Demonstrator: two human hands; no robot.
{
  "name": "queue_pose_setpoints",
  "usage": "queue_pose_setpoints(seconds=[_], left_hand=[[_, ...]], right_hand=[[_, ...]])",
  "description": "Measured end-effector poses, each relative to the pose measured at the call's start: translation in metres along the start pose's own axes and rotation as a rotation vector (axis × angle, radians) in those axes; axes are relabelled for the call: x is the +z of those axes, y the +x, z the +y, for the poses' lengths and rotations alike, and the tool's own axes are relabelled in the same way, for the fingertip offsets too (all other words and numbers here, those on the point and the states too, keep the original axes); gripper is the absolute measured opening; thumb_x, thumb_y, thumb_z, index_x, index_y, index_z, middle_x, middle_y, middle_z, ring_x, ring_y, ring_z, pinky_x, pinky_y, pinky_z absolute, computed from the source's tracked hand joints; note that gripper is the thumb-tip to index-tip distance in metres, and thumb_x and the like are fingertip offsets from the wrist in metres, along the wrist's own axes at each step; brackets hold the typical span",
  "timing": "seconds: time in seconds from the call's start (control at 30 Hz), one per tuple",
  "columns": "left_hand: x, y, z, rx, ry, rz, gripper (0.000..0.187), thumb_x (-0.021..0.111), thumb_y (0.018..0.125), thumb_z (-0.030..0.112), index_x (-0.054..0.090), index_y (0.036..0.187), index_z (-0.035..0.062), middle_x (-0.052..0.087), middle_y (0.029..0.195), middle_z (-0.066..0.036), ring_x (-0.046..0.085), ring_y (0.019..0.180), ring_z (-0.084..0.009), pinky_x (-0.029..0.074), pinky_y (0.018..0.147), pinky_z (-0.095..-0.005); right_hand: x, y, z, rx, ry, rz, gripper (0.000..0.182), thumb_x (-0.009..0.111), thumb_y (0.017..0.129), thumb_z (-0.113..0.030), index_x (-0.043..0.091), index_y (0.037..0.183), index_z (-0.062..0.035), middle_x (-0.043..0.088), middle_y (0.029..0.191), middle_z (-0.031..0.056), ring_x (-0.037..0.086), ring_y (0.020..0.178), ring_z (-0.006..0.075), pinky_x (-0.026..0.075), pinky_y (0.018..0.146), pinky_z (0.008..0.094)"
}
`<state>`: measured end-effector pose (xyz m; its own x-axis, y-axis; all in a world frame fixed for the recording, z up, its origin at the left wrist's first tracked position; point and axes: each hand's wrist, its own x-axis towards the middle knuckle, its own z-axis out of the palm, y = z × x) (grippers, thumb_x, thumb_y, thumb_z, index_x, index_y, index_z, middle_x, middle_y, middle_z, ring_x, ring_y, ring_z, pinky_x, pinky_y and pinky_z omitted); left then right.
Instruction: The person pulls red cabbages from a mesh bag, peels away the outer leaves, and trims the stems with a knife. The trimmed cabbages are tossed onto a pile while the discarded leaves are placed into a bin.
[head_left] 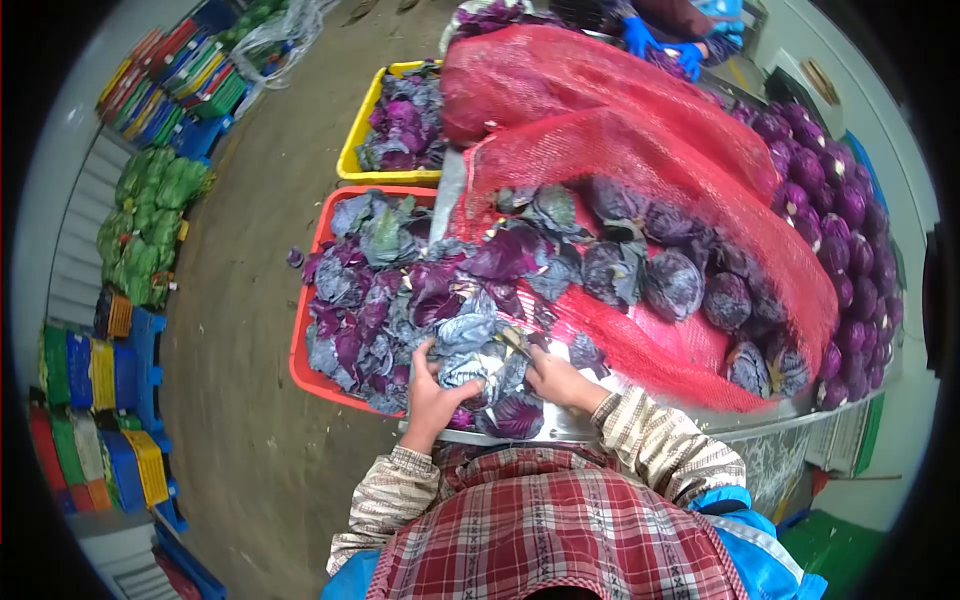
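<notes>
My left hand is closed round the near side of a red cabbage whose loose grey-purple outer leaves spread above it. My right hand grips what looks like a short knife, its tip pointing at the cabbage; the handle is mostly hidden by the fingers. Trimmed leaves lie on the metal table edge beneath both hands. Left of the hands, a red crate is heaped with purple and grey leaves. To the right, a red mesh sack lies over several untrimmed cabbages.
A yellow crate of leaves stands beyond the red one. Shiny trimmed cabbages are piled at the far right. Across the table, a co-worker's blue-gloved hands handle cabbage. Stacked crates and green cabbage sacks line the left wall.
</notes>
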<state>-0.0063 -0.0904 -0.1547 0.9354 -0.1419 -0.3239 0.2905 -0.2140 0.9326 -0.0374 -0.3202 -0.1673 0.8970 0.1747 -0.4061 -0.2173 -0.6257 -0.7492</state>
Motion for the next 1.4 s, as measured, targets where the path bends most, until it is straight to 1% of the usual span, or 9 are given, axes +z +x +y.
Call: queue_pose_setpoints(seconds=[0.2, 0.37, 0.43, 0.57, 0.73, 0.8, 0.9, 1.1, 1.4], left_hand=[[-0.027, -0.037, -0.022, 0.153, -0.066, -0.076, 0.088, 0.084, 0.060, 0.018, 0.040, 0.134, 0.0009, 0.049, 0.130, -0.014, 0.050, 0.119, -0.0233, 0.038, 0.101, -0.0353], [-0.009, -0.022, -0.029, 0.057, -0.088, 0.291, 0.073, 0.084, 0.064, 0.025, 0.047, 0.123, 0.0028, 0.058, 0.114, -0.016, 0.057, 0.104, -0.0250, 0.044, 0.091, -0.0368], [-0.017, -0.022, -0.033, 0.157, 0.044, 0.228, 0.072, 0.083, 0.066, 0.012, 0.041, 0.124, 0.0011, 0.055, 0.111, -0.012, 0.057, 0.099, -0.0181, 0.048, 0.084, -0.0324], [-0.019, -0.028, -0.025, 0.193, 0.222, 0.247, 0.076, 0.086, 0.059, 0.026, 0.049, 0.120, 0.0034, 0.057, 0.110, -0.014, 0.057, 0.102, -0.0275, 0.045, 0.089, -0.0384], [-0.028, -0.019, -0.027, -0.041, -0.277, 0.262, 0.064, 0.086, 0.064, 0.021, 0.047, 0.111, 0.0035, 0.054, 0.098, -0.006, 0.051, 0.086, -0.0136, 0.044, 0.078, -0.0294], [-0.034, -0.009, -0.037, -0.084, -0.330, 0.275, 0.059, 0.084, 0.067, 0.015, 0.046, 0.110, 0.0034, 0.053, 0.098, -0.006, 0.049, 0.085, -0.0121, 0.044, 0.075, -0.0274], [-0.041, 0.002, -0.023, -0.127, -0.396, 0.193, 0.066, 0.083, 0.068, 0.018, 0.044, 0.118, 0.0004, 0.054, 0.110, -0.012, 0.053, 0.094, -0.0158, 0.046, 0.081, -0.0287], [-0.040, 0.009, 0.000, -0.149, -0.154, -0.033, 0.090, 0.086, 0.064, 0.026, 0.038, 0.135, -0.0032, 0.055, 0.116, -0.017, 0.055, 0.108, -0.0202, 0.047, 0.089, -0.0330], [-0.018, -0.006, 0.008, 0.094, 0.541, -0.013, 0.092, 0.085, 0.057, 0.042, 0.043, 0.125, -0.0033, 0.051, 0.116, -0.022, 0.058, 0.100, -0.0351, 0.048, 0.083, -0.0412]], right_hand=[[-0.005, 0.064, -0.002, -0.198, -0.185, -0.066, 0.028, 0.048, 0.084, -0.014, 0.046, 0.102, 0.0081, 0.059, 0.084, 0.0340, 0.059, 0.084, 0.0491, 0.047, 0.076, 0.0525], [0.014, 0.160, -0.075, -0.363, -0.420, -0.053, 0.025, 0.049, 0.081, -0.009, 0.052, 0.100, 0.0075, 0.063, 0.086, 0.0309, 0.062, 0.083, 0.0465, 0.049, 0.076, 0.0515], [0.027, 0.188, -0.119, -0.343, -0.424, -0.012, 0.024, 0.049, 0.081, -0.009, 0.054, 0.099, 0.0064, 0.064, 0.085, 0.0299, 0.064, 0.083, 0.0448, 0.050, 0.074, 0.0520], [0.037, 0.190, -0.183, -0.631, -0.266, 0.071, 0.023, 0.050, 0.085, -0.016, 0.053, 0.096, 0.0040, 0.062, 0.078, 0.0297, 0.062, 0.078, 0.0466, 0.049, 0.072, 0.0532], [-0.024, 0.109, -0.120, -0.609, -0.053, 0.101, 0.036, 0.065, 0.084, -0.024, 0.053, 0.100, 0.0055, 0.059, 0.070, 0.0256, 0.063, 0.069, 0.0412, 0.049, 0.059, 0.0445], [-0.049, 0.035, -0.083, -0.110, -0.038, -0.116, 0.047, 0.068, 0.085, -0.033, 0.055, 0.109, 0.0053, 0.063, 0.079, 0.0209, 0.067, 0.075, 0.0255, 0.052, 0.064, 0.0359], [-0.017, -0.046, -0.011, 0.154, 0.097, -0.165, 0.062, 0.075, 0.079, -0.030, 0.049, 0.124, 0.0044, 0.067, 0.096, 0.0196, 0.067, 0.086, 0.0258, 0.053, 0.079, 0.0350], [0.009, 0.018, -0.063, -0.311, 0.185, 0.384, 0.035, 0.063, 0.088, -0.019, 0.051, 0.113, 0.0013, 0.061, 0.087, 0.0250, 0.062, 0.078, 0.0408, 0.050, 0.067, 0.0422], [0.036, 0.012, -0.066, -0.197, -0.150, 0.214, 0.036, 0.048, 0.095, -0.027, 0.053, 0.108, 0.0051, 0.061, 0.077, 0.0281, 0.063, 0.068, 0.0418, 0.051, 0.059, 0.0472]])
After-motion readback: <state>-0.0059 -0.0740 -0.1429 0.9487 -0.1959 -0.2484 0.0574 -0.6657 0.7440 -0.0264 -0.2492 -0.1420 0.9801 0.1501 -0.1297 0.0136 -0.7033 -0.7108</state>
